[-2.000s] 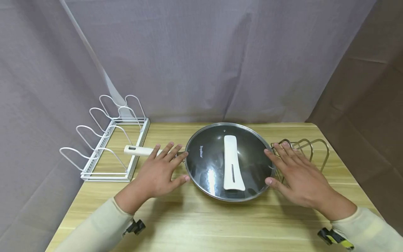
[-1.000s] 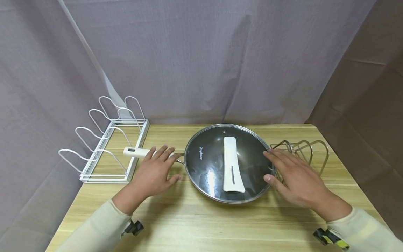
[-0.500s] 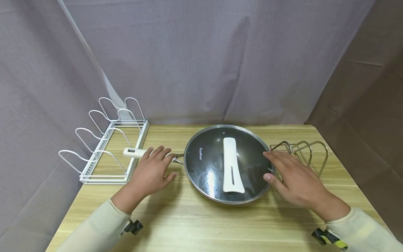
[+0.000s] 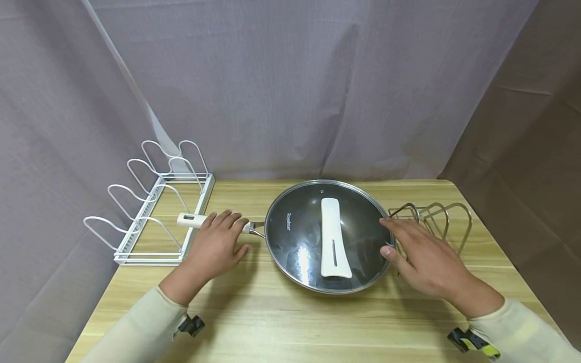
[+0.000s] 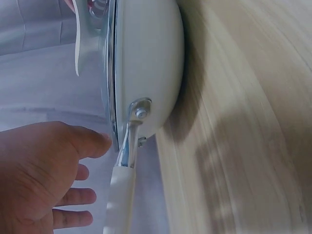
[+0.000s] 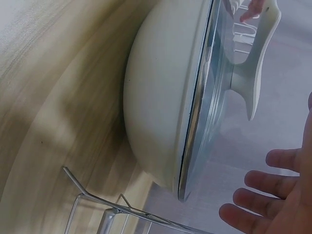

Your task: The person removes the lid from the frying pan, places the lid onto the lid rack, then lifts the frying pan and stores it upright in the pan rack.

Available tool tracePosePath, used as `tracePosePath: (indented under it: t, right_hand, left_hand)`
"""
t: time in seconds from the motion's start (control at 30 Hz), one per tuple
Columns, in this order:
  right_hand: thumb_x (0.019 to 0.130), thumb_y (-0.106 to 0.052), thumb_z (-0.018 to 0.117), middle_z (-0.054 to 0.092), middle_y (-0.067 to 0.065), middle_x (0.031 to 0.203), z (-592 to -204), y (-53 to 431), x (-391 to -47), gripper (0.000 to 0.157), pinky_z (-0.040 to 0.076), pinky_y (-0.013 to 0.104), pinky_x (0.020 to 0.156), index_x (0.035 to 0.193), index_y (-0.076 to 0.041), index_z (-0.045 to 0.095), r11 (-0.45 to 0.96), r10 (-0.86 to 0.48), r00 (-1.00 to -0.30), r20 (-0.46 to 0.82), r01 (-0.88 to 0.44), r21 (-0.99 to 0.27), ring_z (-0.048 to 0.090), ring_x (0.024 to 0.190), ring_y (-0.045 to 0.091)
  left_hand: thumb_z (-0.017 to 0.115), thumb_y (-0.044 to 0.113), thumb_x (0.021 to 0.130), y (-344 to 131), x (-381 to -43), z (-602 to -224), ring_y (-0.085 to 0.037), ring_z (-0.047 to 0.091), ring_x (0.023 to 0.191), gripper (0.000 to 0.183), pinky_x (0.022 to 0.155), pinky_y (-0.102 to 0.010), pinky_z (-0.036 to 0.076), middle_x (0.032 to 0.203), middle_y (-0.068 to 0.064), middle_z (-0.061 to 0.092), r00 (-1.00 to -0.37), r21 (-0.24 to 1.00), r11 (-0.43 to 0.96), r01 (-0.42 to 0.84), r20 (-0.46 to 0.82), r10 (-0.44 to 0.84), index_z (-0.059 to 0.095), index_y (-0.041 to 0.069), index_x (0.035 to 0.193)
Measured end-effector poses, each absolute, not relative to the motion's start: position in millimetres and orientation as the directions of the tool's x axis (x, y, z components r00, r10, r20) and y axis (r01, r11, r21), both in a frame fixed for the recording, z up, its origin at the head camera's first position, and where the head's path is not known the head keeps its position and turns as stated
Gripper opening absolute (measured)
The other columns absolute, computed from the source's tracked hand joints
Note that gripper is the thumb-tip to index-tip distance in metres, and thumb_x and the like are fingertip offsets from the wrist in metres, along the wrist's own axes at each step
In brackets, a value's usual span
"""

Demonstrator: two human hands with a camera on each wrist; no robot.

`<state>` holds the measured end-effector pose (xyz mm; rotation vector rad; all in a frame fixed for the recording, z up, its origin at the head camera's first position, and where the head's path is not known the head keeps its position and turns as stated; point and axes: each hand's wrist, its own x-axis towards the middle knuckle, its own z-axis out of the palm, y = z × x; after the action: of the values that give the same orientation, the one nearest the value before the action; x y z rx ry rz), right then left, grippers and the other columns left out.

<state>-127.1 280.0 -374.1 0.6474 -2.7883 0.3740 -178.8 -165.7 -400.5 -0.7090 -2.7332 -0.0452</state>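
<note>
A cream-white wok (image 5: 151, 58) sits on the table under a glass lid (image 4: 295, 247) with a steel rim. A tall cream lid handle (image 4: 330, 217) stands across the lid's middle. The wok's long handle (image 4: 190, 220) points left. Over that handle is my left hand (image 4: 213, 247), its fingers extended; the left wrist view shows them apart from it. At the lid's right edge my right hand (image 4: 428, 259) hovers with straight fingers. The right wrist view shows a gap between these fingers and the lid. Neither hand holds anything.
A white wire rack (image 4: 208, 192) with several loops stands at the left, its near rail close to the wok handle's end. To the wok's right is a bronze-coloured wire rack (image 6: 108, 222), partly behind my right hand. Grey curtain (image 4: 272, 91) hangs behind the wooden table (image 4: 313, 322).
My left hand has drifted left along the wok handle, away from the lid, and its fingers are less spread. The right hand has shifted slightly left, its fingers closer together. The wok stays put.
</note>
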Motion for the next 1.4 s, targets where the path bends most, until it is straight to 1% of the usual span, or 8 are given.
tracePosePath:
  t: [0.2, 0.33, 0.57, 0.77, 1.17, 1.4]
  right_hand:
    - [0.105, -0.037, 0.057, 0.051, 0.019, 0.149, -374.8, 278.8, -125.9, 0.054, 0.043, 0.073, 0.091, 0.151, -0.010, 0.048, 0.875, -0.378, -0.880, 0.289, -0.442, -0.199, 0.045, 0.137, 0.045]
    - [0.106, -0.038, 0.055, 0.051, 0.021, 0.148, -375.5, 279.1, -126.2, 0.054, 0.044, 0.073, 0.089, 0.152, -0.010, 0.047, 0.876, -0.379, -0.883, 0.276, -0.438, -0.201, 0.046, 0.135, 0.045]
    - [0.107, -0.038, 0.053, 0.051, 0.022, 0.148, -375.0, 277.6, -126.3, 0.053, 0.042, 0.070, 0.095, 0.152, -0.010, 0.047, 0.868, -0.380, -0.884, 0.271, -0.443, -0.227, 0.048, 0.134, 0.046]
    - [0.107, -0.038, 0.052, 0.050, 0.023, 0.148, -374.5, 275.9, -127.0, 0.054, 0.040, 0.069, 0.099, 0.153, -0.010, 0.046, 0.862, -0.389, -0.883, 0.262, -0.450, -0.236, 0.047, 0.134, 0.047]
    - [0.107, -0.035, 0.053, 0.051, 0.024, 0.146, -373.0, 273.8, -127.7, 0.052, 0.041, 0.068, 0.099, 0.152, -0.008, 0.046, 0.861, -0.385, -0.886, 0.260, -0.446, -0.245, 0.048, 0.132, 0.047]
    - [0.109, -0.034, 0.049, 0.051, 0.025, 0.146, -371.1, 271.8, -128.2, 0.050, 0.040, 0.070, 0.098, 0.151, -0.008, 0.047, 0.858, -0.370, -0.897, 0.242, -0.430, -0.282, 0.048, 0.132, 0.049]
  left_hand:
    - [0.079, 0.042, 0.086, -168.1, -180.4, -402.8, -0.039, 0.052, 0.132, 0.063, 0.114, -0.059, 0.032, 0.137, -0.016, 0.062, -0.828, -0.056, 0.879, 0.474, 0.313, 0.466, 0.061, 0.008, 0.136]
    - [0.079, 0.042, 0.086, -169.8, -182.5, -404.8, -0.039, 0.052, 0.132, 0.063, 0.113, -0.059, 0.033, 0.136, -0.015, 0.062, -0.824, -0.072, 0.878, 0.473, 0.317, 0.470, 0.061, 0.007, 0.135]
    - [0.078, 0.041, 0.086, -172.5, -186.6, -406.5, -0.040, 0.054, 0.130, 0.062, 0.112, -0.060, 0.034, 0.134, -0.016, 0.063, -0.817, -0.095, 0.875, 0.474, 0.323, 0.478, 0.062, 0.006, 0.134]
    - [0.079, 0.039, 0.085, -174.4, -189.5, -406.9, -0.040, 0.054, 0.129, 0.062, 0.112, -0.060, 0.034, 0.133, -0.016, 0.064, -0.827, -0.082, 0.882, 0.463, 0.317, 0.464, 0.062, 0.005, 0.134]
    - [0.080, 0.037, 0.084, -177.6, -191.9, -411.1, -0.040, 0.057, 0.125, 0.060, 0.110, -0.060, 0.036, 0.128, -0.015, 0.067, -0.819, -0.100, 0.880, 0.464, 0.330, 0.469, 0.063, 0.005, 0.132]
    - [0.081, 0.036, 0.083, -178.7, -193.6, -413.9, -0.039, 0.060, 0.121, 0.059, 0.109, -0.061, 0.038, 0.124, -0.014, 0.068, -0.805, -0.109, 0.875, 0.471, 0.352, 0.477, 0.064, 0.005, 0.129]
